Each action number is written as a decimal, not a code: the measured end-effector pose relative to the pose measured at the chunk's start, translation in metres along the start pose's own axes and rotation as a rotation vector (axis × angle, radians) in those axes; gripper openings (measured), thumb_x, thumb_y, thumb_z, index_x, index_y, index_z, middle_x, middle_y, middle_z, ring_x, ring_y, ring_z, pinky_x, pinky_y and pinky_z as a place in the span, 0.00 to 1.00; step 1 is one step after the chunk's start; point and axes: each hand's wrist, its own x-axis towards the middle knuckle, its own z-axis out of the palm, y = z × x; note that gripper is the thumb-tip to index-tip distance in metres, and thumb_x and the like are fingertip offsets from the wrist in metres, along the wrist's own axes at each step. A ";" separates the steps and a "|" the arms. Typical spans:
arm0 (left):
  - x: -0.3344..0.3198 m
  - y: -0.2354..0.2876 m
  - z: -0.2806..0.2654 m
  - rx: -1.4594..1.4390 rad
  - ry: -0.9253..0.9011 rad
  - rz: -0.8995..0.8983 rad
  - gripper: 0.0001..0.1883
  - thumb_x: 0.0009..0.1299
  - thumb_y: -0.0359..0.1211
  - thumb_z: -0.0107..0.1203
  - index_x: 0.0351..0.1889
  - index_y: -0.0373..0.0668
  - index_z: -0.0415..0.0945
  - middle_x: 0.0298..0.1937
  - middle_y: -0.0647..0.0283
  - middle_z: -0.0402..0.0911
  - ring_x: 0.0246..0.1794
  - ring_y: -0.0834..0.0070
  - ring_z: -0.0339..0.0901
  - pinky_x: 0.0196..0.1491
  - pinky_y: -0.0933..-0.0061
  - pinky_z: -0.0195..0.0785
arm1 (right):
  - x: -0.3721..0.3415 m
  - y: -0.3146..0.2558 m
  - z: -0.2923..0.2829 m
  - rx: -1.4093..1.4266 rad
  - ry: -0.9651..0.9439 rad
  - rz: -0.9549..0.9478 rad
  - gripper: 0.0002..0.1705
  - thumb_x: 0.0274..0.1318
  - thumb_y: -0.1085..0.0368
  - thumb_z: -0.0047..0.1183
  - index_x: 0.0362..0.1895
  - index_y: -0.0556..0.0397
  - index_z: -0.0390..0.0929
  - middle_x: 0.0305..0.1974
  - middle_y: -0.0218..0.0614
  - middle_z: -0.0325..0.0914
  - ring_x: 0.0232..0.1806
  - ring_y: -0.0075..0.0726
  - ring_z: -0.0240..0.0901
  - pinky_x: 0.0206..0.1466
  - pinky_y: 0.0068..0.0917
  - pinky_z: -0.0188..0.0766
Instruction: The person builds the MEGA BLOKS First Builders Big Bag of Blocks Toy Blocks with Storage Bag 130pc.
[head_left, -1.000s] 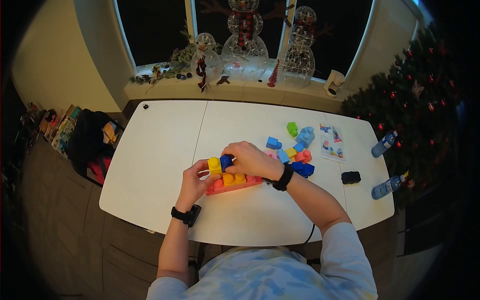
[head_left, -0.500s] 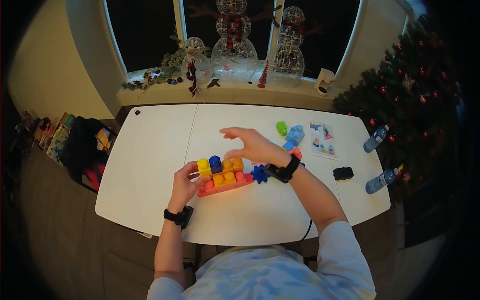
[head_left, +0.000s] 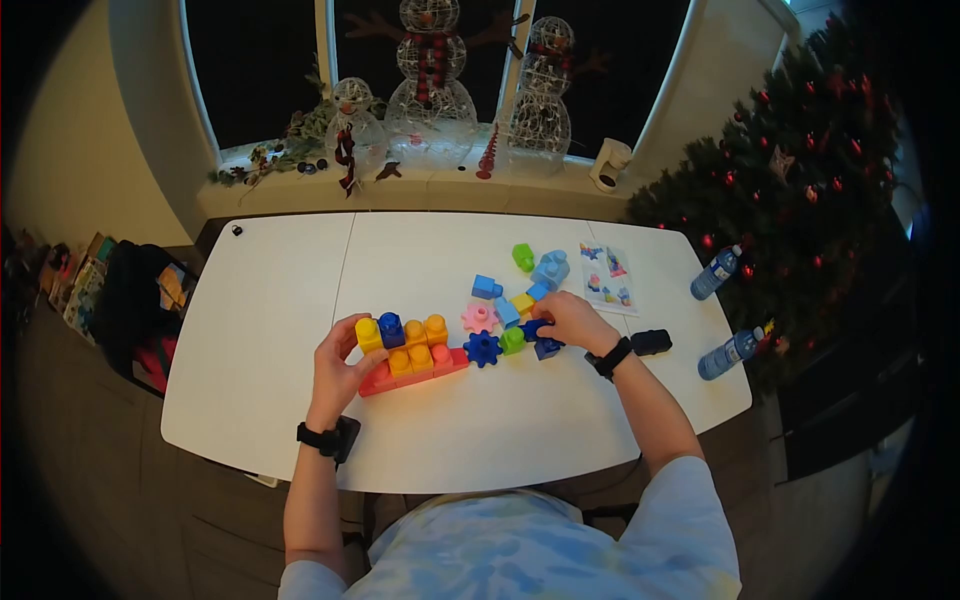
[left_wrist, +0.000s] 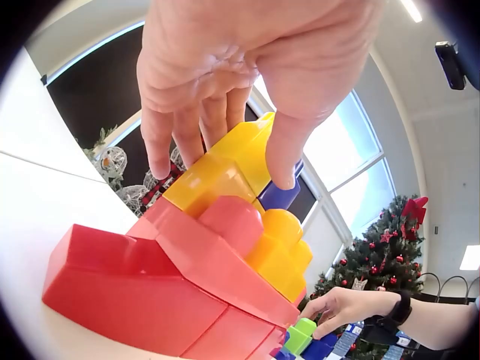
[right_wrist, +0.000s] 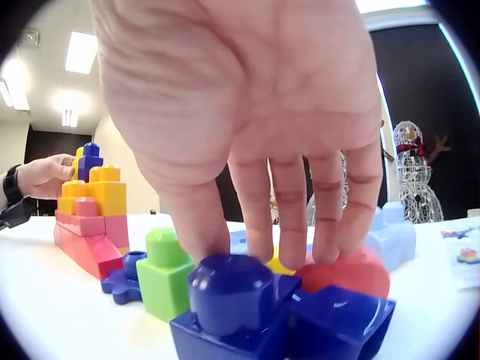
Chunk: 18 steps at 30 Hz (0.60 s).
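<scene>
A stepped structure has a red base (head_left: 412,379), orange-yellow blocks (head_left: 410,360) in the middle, and a yellow block (head_left: 368,334) beside a dark blue block (head_left: 391,330) on top. My left hand (head_left: 337,372) grips its left end, thumb in front and fingers behind the yellow blocks (left_wrist: 251,150). Over the loose blocks at the right is my right hand (head_left: 580,325), fingers extended downward. In the right wrist view its fingertips are close behind a dark blue block (right_wrist: 232,296) and by a pink-red block (right_wrist: 349,271); contact is unclear. It holds nothing visible.
Beside my right hand lie a dark blue gear (head_left: 483,348), a pink gear (head_left: 479,318), green blocks (head_left: 512,341) and light blue blocks (head_left: 551,269). Farther right are a picture sheet (head_left: 608,279), a black case (head_left: 651,342) and two bottles (head_left: 716,272).
My right hand has let go of the dark blue block on the structure and moved right to the loose blocks. My left hand stays at the structure's left end. The head view has shifted.
</scene>
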 end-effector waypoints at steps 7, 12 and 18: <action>0.001 -0.004 0.004 0.003 0.041 -0.019 0.25 0.66 0.23 0.69 0.61 0.35 0.74 0.57 0.59 0.83 0.60 0.69 0.82 0.67 0.67 0.73 | 0.000 -0.010 0.042 -0.228 0.128 -0.088 0.20 0.41 0.71 0.68 0.44 0.47 0.86 0.44 0.34 0.83 0.58 0.47 0.74 0.57 0.42 0.77; 0.001 -0.003 0.007 -0.029 0.013 0.027 0.25 0.67 0.22 0.68 0.62 0.35 0.74 0.55 0.62 0.83 0.57 0.72 0.82 0.65 0.69 0.74 | 0.002 -0.013 0.015 -0.244 0.115 -0.031 0.18 0.43 0.71 0.67 0.43 0.48 0.85 0.41 0.36 0.84 0.56 0.48 0.76 0.55 0.42 0.78; 0.007 -0.004 0.006 -0.051 -0.015 -0.009 0.23 0.68 0.24 0.68 0.60 0.37 0.74 0.53 0.63 0.83 0.54 0.75 0.82 0.61 0.71 0.75 | 0.016 -0.083 -0.050 0.135 0.229 -0.109 0.21 0.48 0.70 0.68 0.48 0.55 0.79 0.41 0.42 0.85 0.44 0.49 0.84 0.50 0.40 0.81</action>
